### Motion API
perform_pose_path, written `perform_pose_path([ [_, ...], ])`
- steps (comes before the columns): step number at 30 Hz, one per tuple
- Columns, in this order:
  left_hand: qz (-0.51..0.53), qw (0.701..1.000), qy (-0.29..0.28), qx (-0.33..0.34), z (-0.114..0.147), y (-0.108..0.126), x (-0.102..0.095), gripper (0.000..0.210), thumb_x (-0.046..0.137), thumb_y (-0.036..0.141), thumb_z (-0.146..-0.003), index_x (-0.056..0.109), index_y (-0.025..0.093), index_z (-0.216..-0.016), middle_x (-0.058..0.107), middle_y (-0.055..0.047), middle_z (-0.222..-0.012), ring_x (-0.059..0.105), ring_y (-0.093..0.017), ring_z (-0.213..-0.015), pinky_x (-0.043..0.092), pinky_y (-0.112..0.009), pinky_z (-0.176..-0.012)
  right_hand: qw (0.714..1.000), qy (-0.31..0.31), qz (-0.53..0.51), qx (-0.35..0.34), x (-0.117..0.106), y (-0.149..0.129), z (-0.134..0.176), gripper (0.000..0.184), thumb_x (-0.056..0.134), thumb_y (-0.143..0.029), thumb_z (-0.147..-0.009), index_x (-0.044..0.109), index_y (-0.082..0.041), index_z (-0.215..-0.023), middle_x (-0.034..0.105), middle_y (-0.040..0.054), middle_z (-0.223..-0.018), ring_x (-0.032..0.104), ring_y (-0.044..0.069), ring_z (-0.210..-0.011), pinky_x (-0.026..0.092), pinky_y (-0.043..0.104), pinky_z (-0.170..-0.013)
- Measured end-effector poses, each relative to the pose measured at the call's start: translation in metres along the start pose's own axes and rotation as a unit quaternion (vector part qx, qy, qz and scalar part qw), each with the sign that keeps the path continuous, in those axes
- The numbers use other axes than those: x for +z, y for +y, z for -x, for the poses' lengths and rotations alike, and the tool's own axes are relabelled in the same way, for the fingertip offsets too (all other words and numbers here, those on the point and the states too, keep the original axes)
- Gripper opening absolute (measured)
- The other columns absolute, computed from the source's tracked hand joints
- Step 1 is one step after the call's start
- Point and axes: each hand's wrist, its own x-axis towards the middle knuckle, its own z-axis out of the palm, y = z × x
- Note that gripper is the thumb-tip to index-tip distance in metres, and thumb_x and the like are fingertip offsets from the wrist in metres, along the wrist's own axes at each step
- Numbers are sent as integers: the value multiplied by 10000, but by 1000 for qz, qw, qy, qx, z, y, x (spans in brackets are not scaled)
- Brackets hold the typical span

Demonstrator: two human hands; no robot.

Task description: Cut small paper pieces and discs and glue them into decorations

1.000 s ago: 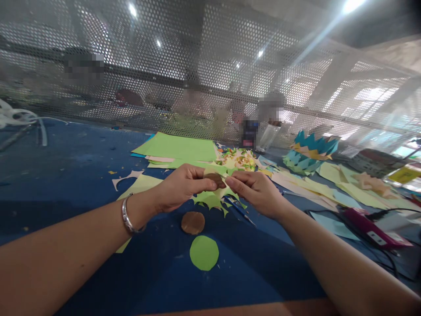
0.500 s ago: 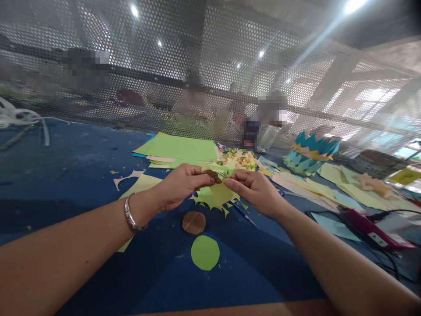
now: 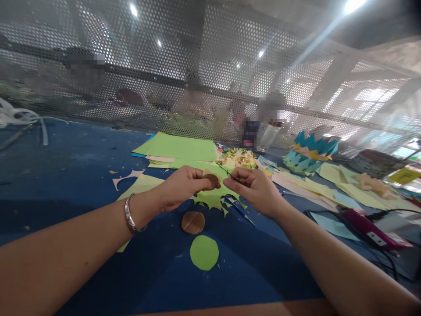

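My left hand [image 3: 184,186] is closed, pinching a small brown cardboard disc [image 3: 211,179] against a piece of pale yellow paper [image 3: 208,170]. In my right hand [image 3: 251,186], small scissors [image 3: 227,170] are gripped, their thin blades pointing up and left near the paper; the handles are hidden in the fingers. Below my hands, another brown cardboard disc [image 3: 193,223] lies on the blue table [image 3: 148,276]. Just nearer sits a light green paper disc [image 3: 204,253]. Jagged green paper offcuts [image 3: 213,202] lie beneath my hands.
Green sheets [image 3: 177,146] are stacked at the back, with a heap of small paper scraps [image 3: 241,158] beside them. A blue craft knife [image 3: 240,211] lies near my right wrist. To the right are a teal paper crown [image 3: 312,151] and a magenta power strip [image 3: 375,228] with cables.
The scissors have drawn away from the paper to the right, and their blades now point more upward. The pale yellow paper around the disc looks smaller; its lower part no longer shows.
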Motion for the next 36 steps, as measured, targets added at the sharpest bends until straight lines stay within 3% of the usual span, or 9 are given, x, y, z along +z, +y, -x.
perform_pose_path([
  [4,-79,997,-24,-1,4,2,3,158,751,322,-798,799,175,-769,737,-30,-794,633,-184,-805,442,-285,-784,1000,9,-3,-10,4,2,0,350,726,-519,-860,669,-174,-860,488,-45,-631,335,96,-545,238,263,-504],
  [8,-101,994,-39,12,8,5,6,209,752,367,-799,793,170,-740,682,-14,-686,595,-179,-698,428,-291,-681,1000,-10,-26,-10,8,2,1,337,772,-482,-824,666,-164,-859,495,-47,-622,358,92,-549,262,251,-510],
  [13,-76,997,-12,22,8,4,8,227,785,389,-785,777,168,-734,670,-7,-678,595,-169,-700,425,-278,-657,999,5,-50,-16,9,2,1,344,777,-483,-817,635,-170,-835,420,-70,-585,311,85,-529,217,249,-487],
  [20,6,999,34,7,7,2,10,250,810,401,-796,758,168,-870,707,-24,-771,672,-168,-788,457,-250,-654,996,52,-62,-40,7,3,0,297,749,-438,-856,612,-177,-823,447,-58,-641,347,91,-562,247,259,-511],
  [24,39,997,60,24,6,4,11,181,809,328,-796,746,159,-810,667,6,-730,566,-96,-642,416,-237,-621,995,64,-58,-43,7,3,0,264,689,-412,-909,633,-166,-831,421,-63,-620,316,89,-545,232,264,-500],
  [28,66,995,74,19,3,5,7,146,791,288,-788,722,159,-786,628,22,-700,521,-84,-626,382,-232,-619,994,85,-53,-41,6,2,0,271,708,-420,-898,631,-164,-856,458,-53,-641,347,88,-556,247,259,-510],
  [32,51,993,101,30,2,4,4,136,765,273,-786,696,157,-766,603,26,-688,512,-89,-625,370,-237,-614,999,25,-40,-17,4,1,2,373,713,-521,-896,611,-175,-801,389,-72,-592,304,80,-522,205,259,-483],
  [36,31,992,115,44,1,3,3,160,758,296,-799,681,160,-767,591,23,-682,507,-95,-623,372,-240,-604,998,-22,-58,-7,5,4,3,486,588,-635,-952,645,-172,-818,333,-74,-585,279,80,-504,185,259,-474],
])
